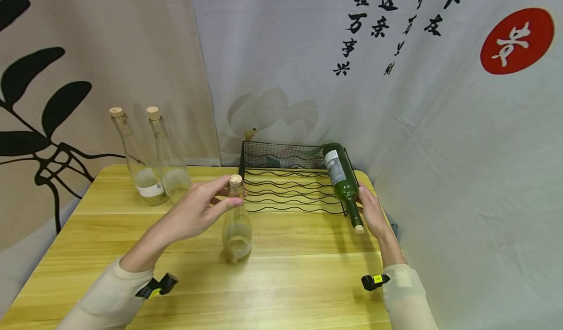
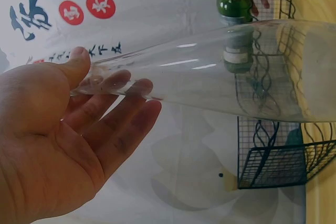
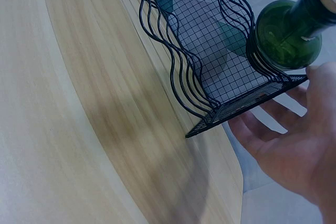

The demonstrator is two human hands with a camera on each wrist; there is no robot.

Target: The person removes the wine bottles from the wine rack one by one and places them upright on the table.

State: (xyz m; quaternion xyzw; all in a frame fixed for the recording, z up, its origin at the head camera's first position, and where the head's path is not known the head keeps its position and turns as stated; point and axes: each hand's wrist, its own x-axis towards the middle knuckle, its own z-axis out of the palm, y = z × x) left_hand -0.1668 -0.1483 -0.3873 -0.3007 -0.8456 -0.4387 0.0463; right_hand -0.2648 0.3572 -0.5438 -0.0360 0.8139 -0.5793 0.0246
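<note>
My left hand (image 1: 198, 208) holds a clear glass bottle (image 1: 237, 234) by its neck, thumb on one side and fingers on the other. The bottle stands upright on the table, a cork in its mouth. A green glass bottle (image 1: 340, 173) with a pale label and a cork lies on the right end of a black wire wine rack (image 1: 286, 156), its neck pointing forward. My right hand (image 3: 294, 135) is at the rack's right side, fingers extended along the outside of the mesh end panel and thumb near its top corner, close to the green bottle.
Two more clear corked bottles, one (image 1: 142, 173) with a white label and another (image 1: 171, 168) beside it, stand at the table's back left. The wooden table (image 1: 281, 291) ends at a printed cloth backdrop (image 1: 281, 51) behind the rack and to the right.
</note>
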